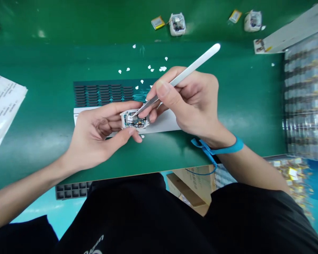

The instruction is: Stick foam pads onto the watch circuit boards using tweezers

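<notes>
At far left, a sheaf of printed paper (4, 106) lies on the green table mat (241, 106). Right of it, a dark slotted strip (103, 92) sits on the mat, with a white sheet (161, 125) along its near edge.

The hands are close together above that sheet. The left hand (95, 132) grips a small white casing (134, 120) between thumb and fingers, its open side up and a circuit board (134, 123) showing inside. The right hand (190, 102) pinches white-handled tweezers (185, 79), their metal tips reaching into the casing's left end. A blue strap (222, 148) circles the right wrist.

Along the far edge are flat batteries (158, 23) and two more white casings (177, 24) (252, 20). At right, stacked clear trays of batteries (307, 95) rise beside the mat. Near the person's lap, below the table edge, is a cardboard box (190, 187).
</notes>
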The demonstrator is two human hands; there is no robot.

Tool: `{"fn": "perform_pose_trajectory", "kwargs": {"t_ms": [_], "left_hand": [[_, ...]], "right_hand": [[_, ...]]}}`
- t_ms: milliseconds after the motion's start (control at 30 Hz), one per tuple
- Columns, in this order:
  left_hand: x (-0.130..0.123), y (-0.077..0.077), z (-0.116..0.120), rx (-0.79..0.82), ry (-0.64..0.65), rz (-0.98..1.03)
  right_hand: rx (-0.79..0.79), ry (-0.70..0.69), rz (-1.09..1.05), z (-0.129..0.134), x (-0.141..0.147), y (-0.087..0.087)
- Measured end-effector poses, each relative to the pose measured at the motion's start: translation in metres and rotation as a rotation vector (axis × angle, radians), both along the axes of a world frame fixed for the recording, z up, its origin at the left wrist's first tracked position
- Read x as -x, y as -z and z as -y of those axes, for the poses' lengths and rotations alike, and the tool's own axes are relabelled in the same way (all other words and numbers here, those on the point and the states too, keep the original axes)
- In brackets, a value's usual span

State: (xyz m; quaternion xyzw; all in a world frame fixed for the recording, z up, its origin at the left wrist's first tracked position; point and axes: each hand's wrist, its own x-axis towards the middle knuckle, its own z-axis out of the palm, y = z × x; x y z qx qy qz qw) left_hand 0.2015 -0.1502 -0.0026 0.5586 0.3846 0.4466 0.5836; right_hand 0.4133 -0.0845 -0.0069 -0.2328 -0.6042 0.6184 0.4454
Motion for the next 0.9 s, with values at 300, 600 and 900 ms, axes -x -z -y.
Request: {"fn": "perform_pose_trajectory", "kwargs": {"t_ms": [300, 600, 900], "left_hand": [[-0.003, -0.004, 0.003, 0.011, -0.04, 0.012], [-0.003, -0.005, 0.005, 0.026, -0.054, -0.018], [-0.004, 0.002, 0.007, 0.013, -0.13, -0.104]], "right_hand": [[0.035, 0.025, 0.011, 0.005, 0.004, -0.005], [0.022, 0.063, 0.12, 0.007, 0.003, -0.007], [-0.077, 0.144, 0.2, 0.02, 0.005, -0.007]]}}
